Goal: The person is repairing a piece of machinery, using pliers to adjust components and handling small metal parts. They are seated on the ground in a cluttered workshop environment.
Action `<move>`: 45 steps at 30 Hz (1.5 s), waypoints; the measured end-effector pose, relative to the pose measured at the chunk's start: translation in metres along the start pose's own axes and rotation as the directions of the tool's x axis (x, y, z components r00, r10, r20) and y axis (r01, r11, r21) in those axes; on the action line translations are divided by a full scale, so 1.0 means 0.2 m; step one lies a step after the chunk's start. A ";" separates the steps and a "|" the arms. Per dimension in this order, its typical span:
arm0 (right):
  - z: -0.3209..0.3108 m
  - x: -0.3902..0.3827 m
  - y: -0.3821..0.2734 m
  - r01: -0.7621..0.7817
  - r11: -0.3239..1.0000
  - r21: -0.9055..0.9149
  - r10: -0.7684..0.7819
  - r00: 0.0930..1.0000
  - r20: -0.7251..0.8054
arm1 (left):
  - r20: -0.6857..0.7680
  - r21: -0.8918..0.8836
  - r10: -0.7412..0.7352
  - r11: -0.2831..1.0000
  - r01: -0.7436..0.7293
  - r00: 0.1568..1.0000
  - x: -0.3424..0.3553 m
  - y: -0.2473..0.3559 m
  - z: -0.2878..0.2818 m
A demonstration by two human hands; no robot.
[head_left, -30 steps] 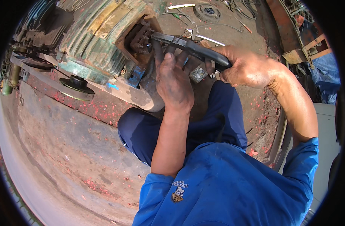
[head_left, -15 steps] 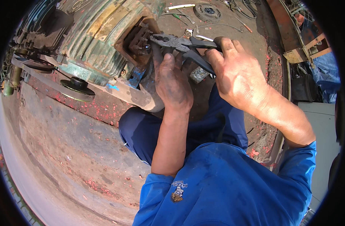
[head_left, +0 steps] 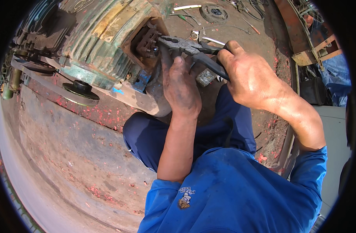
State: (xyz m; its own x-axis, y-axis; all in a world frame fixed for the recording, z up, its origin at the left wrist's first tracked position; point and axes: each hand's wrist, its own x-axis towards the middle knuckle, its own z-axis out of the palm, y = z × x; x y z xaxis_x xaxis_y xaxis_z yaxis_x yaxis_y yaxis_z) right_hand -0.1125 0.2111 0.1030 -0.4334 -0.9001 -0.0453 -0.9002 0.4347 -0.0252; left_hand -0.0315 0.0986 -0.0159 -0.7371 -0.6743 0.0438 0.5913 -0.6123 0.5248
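A pair of combination pliers [head_left: 190, 48] with grey metal jaws and black handles is gripped in my right hand [head_left: 253, 75], fingers closed round the handles. The jaw tips reach the right edge of the open, rusty terminal box [head_left: 147, 40] on a green ribbed electric motor [head_left: 94, 48]. Inside the box sits a brown terminal block with studs. My left hand [head_left: 180, 89], smudged dark, is below the jaws with its index finger stretched up along the box edge and its thumb apart. Its other fingers are partly hidden behind the pliers.
A flat pulley wheel [head_left: 81, 93] stands at the left beside the motor. A grey block [head_left: 205, 77] lies beyond my knee. A round dark metal part [head_left: 213, 13], cables and a green-handled tool [head_left: 184, 18] lie on the far floor. An orange metal frame [head_left: 302, 35] stands at the right.
My right hand has shifted slightly right and down with the pliers, whose handles now tilt more downward. The left hand has moved slightly right, still beside the terminal box.
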 end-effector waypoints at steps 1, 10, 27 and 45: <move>-0.01 0.00 0.00 -0.002 1.000 0.024 0.001 1.000 0.027 | -0.004 0.002 0.002 1.000 -0.002 1.000 0.00 0.00 0.00; -0.08 0.09 0.10 -0.141 0.855 0.499 -0.054 0.933 0.356 | -0.021 -0.014 0.003 1.000 -0.004 1.000 0.01 -0.02 -0.01; 0.03 0.01 0.02 0.030 0.964 -0.266 -0.057 0.994 -0.093 | -0.089 0.054 -0.008 0.998 0.013 0.996 0.02 0.01 -0.03; 0.02 0.00 0.02 0.006 0.997 -0.079 -0.013 0.996 -0.088 | -0.053 0.033 -0.005 0.999 0.006 0.999 0.01 0.00 -0.03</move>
State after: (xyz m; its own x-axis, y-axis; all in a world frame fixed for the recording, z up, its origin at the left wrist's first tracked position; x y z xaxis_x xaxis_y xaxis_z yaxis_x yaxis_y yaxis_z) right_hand -0.1155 0.2128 0.0980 -0.4236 -0.9048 0.0430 -0.9034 0.4255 0.0539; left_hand -0.0303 0.0943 -0.0215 -0.7216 -0.6923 -0.0037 0.5753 -0.6026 0.5530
